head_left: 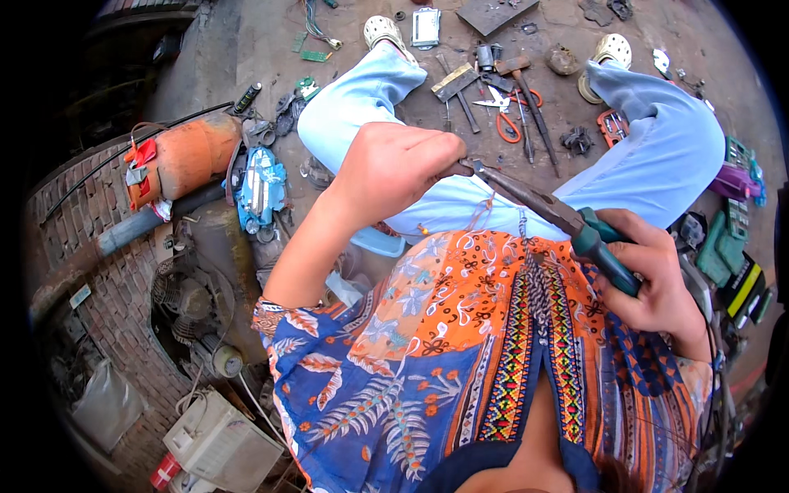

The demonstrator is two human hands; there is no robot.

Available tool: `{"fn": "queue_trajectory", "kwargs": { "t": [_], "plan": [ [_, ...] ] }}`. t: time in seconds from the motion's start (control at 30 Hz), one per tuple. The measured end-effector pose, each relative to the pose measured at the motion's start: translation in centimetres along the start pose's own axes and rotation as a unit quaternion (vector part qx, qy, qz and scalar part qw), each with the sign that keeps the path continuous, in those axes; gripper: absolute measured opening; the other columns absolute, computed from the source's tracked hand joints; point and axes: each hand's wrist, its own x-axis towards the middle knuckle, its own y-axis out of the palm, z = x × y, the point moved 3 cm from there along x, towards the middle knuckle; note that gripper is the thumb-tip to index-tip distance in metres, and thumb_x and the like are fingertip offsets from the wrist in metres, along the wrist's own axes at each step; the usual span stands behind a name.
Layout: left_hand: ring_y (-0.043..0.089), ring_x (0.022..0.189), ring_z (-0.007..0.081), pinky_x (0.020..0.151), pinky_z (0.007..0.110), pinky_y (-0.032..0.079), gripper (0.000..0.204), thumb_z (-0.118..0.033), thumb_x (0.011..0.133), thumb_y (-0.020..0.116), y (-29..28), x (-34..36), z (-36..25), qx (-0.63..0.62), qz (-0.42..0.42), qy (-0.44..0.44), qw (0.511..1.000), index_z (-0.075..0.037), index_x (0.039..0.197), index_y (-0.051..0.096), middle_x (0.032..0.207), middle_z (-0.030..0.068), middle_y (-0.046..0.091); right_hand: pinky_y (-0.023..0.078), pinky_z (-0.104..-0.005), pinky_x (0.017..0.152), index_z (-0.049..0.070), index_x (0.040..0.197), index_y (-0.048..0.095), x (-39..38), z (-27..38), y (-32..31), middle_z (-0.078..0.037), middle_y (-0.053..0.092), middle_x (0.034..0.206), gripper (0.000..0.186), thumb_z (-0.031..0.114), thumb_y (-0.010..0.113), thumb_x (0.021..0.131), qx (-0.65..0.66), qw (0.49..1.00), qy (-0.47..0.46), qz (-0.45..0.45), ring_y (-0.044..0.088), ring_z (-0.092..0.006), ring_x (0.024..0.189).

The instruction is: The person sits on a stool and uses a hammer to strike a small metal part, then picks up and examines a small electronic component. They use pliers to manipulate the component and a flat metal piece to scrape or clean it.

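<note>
Brick wall point(119, 329), rough, bounding the left side. Orange cylinder point(193, 156), beside it. Floor point(263, 45), grey, worn. Left hand point(403, 160), raised, grip pinched on a small dark piece point(457, 170) at the nose of the pliers point(567, 218). Between spread legs point(353, 103), floor room shared by orange-handled scissors point(503, 112) and hammer point(529, 103). Right hand point(653, 275), grip wrapped around pliers' green handles. Green plastic item point(723, 246), near right rim.

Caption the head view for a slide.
Right hand holds green-handled pliers, tip at a small dark piece in the left hand; hammers lie beyond.
</note>
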Motion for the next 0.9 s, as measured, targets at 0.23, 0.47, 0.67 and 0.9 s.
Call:
{"fn": "queue_trajectory", "kwargs": {
  "t": [0.23,0.47,0.67,0.9],
  "plan": [
    [0.058,0.057,0.0231,0.048,0.03,0.045,0.019,-0.003,0.064,0.064,-0.9,1.1,-1.2,0.128,-0.017,0.048,0.991,-0.002,0.082,0.058,0.067,0.0085,0.057,0.043,-0.0364,0.081,-0.003,0.092,0.066,0.6,-1.2,0.7,-0.019,0.059,0.1,0.03,0.007,0.057,0.065,0.21,0.972,0.088,0.062,0.058,-0.0295,0.092],
    [0.058,0.055,0.0153,0.049,0.024,0.045,0.024,-0.014,0.079,0.065,-0.9,2.7,-1.1,-0.219,-0.081,-0.159,0.959,0.001,0.094,0.054,0.072,0.0098,0.059,0.045,-0.0344,0.079,-0.002,0.091,0.066,1.0,-1.8,1.6,-0.017,0.056,0.1,0.028,0.003,0.056,0.064,0.136,0.991,-0.01,-0.012,0.058,-0.0284,0.09],
    [0.054,0.048,0.0135,0.043,0.023,0.044,0.029,-0.022,0.085,0.061,-0.2,1.7,-1.7,-0.655,-0.038,-0.407,0.635,0.001,0.098,0.051,0.07,0.0089,0.058,0.048,-0.0327,0.073,0.002,0.091,0.067,1.3,-2.1,2.5,-0.02,0.055,0.1,0.03,0.001,0.057,0.063,-0.013,0.995,-0.057,-0.082,0.061,-0.0303,0.082],
    [0.06,0.055,0.0137,0.048,0.023,0.048,0.015,-0.01,0.085,0.059,0.0,1.3,-1.9,-0.586,-0.099,-0.405,0.695,0.003,0.093,0.056,0.071,0.0116,0.062,0.048,-0.0334,0.073,0.002,0.091,0.067,1.4,-2.2,3.1,-0.019,0.055,0.098,0.031,0.001,0.056,0.062,-0.047,0.994,-0.049,-0.091,0.061,-0.0307,0.082]
  ]
}}
